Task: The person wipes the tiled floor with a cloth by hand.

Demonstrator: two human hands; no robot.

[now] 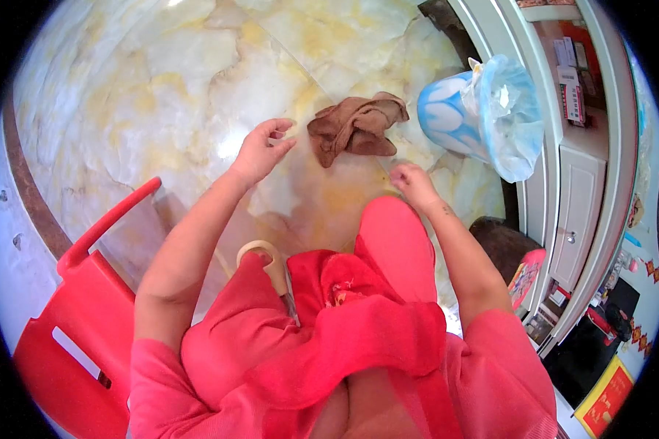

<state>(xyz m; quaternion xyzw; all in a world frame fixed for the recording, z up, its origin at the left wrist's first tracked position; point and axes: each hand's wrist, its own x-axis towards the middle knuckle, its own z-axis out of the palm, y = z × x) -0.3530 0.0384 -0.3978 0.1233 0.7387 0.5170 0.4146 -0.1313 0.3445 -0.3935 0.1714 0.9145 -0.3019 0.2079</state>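
My left hand (260, 154) is held above the floor, left of a crumpled brown cloth (355, 130). Its fingers are bent, with the thumb apart from them, and I see nothing held. My right hand (414, 183) hovers below the cloth's right end, not touching it. Those fingers are curled together and slightly blurred; anything in them is hidden. Red fabric (388, 336) lies across my lap, with small pale bits on a darker red patch (338, 289). By my left knee a cream ring-shaped handle (274, 267) shows, joined to a greyish strip partly hidden by the fabric.
A blue-and-white bin (447, 117) with a blue liner stands on the marbled floor (168, 95) to the right. Beyond it runs a white cabinet (578, 212) with open shelves. A red plastic chair (73, 336) stands at the left. A dark object (501, 245) is near my right forearm.
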